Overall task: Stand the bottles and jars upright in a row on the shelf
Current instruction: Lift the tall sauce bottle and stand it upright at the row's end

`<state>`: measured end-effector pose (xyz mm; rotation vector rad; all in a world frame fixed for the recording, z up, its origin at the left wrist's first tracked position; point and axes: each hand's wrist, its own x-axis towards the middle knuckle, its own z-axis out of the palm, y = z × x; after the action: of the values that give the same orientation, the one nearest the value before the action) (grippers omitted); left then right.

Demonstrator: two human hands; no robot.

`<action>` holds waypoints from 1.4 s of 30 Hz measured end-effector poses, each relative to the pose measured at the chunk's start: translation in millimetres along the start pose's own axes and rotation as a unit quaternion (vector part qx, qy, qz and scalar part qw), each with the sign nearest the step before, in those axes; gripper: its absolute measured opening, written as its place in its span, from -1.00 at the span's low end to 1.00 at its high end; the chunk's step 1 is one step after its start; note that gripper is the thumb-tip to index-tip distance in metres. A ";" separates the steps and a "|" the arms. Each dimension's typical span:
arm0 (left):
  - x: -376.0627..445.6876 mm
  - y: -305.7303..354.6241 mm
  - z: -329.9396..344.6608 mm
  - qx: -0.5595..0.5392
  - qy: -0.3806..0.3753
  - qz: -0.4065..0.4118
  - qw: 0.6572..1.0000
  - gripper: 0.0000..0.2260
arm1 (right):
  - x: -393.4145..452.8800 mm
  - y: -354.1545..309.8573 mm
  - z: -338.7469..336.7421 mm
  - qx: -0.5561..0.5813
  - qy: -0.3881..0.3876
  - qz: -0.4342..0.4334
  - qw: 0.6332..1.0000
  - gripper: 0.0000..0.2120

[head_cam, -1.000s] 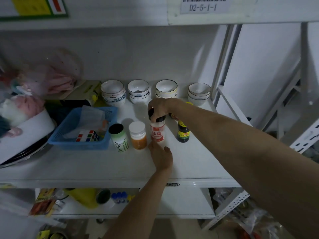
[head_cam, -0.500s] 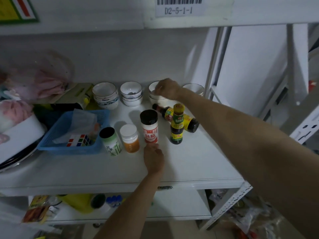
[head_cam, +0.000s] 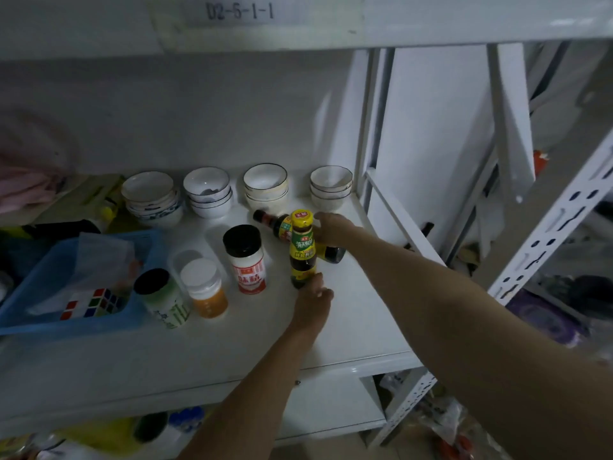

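Four containers stand upright in a row on the white shelf [head_cam: 358, 327]: a green-labelled jar with a black lid [head_cam: 164, 298], an orange jar with a white lid [head_cam: 205, 288], a white seasoning jar with a black cap [head_cam: 247, 260], and a dark sauce bottle with a yellow cap [head_cam: 302, 249]. Behind that bottle a second dark sauce bottle [head_cam: 282, 225] lies on its side. My right hand [head_cam: 331, 230] is closed over the lying bottle's middle. My left hand [head_cam: 311, 302] rests on the shelf, fingertips touching the base of the upright sauce bottle.
Four stacks of white bowls [head_cam: 265, 187] line the back of the shelf. A blue basket [head_cam: 30, 293] holding a puzzle cube [head_cam: 93, 303] and paper sits at the left. The shelf's white upright post [head_cam: 547, 237] stands at the right.
My right hand came down from the bowls onto the lying sauce bottle. My left hand slid right, from the seasoning jar's base to the upright sauce bottle's base.
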<state>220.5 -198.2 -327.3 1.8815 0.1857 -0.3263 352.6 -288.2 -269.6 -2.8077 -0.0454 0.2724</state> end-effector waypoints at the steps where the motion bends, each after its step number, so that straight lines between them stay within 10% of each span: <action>1: 1.0 2.1 3.1 0.003 -0.002 0.001 1.000 -0.81 | 3.7 0.2 3.5 -0.017 -0.008 -0.001 1.000 -0.50; 17: 0.6 10.8 35.3 0.009 0.103 0.022 0.994 -0.64 | -33.8 10.1 -36.8 -0.018 -0.253 0.134 0.958 -0.41; 21: 6.3 8.4 43.0 0.042 0.115 0.027 0.992 -0.38 | -31.5 13.0 -20.3 0.007 -0.189 0.143 0.971 -0.37; 30: 6.0 14.7 56.1 0.029 0.146 0.037 0.988 -0.57 | -39.3 31.2 -11.1 0.127 -0.100 0.125 0.979 -0.32; 42: 14.9 21.2 65.0 0.172 0.238 0.147 0.945 -0.29 | -54.6 45.1 -38.9 0.338 -0.037 -0.033 0.940 -0.71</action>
<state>232.1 -266.9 -332.6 2.2758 0.1761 0.3279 306.6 -346.4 -237.7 -2.1071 -0.0509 0.3076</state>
